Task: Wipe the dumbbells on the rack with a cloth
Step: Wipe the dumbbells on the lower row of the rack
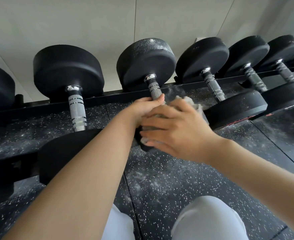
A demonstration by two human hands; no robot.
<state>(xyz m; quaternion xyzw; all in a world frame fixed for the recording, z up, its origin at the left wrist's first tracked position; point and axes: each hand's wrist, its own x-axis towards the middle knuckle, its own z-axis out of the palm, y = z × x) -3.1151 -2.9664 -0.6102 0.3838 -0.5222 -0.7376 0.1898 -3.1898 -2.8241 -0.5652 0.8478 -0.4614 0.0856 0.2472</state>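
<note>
The blurred right hand (175, 135) hides most of the cloth (181, 101).

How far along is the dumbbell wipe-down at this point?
Looks done: the left dumbbell has clean black heads. In hand: the left hand grips the middle dumbbell by its handle while the right hand presses the cloth on its near head. Left: its far head is dusted white, and the dumbbells to the right show white specks, so they likely need wiping too.
</note>
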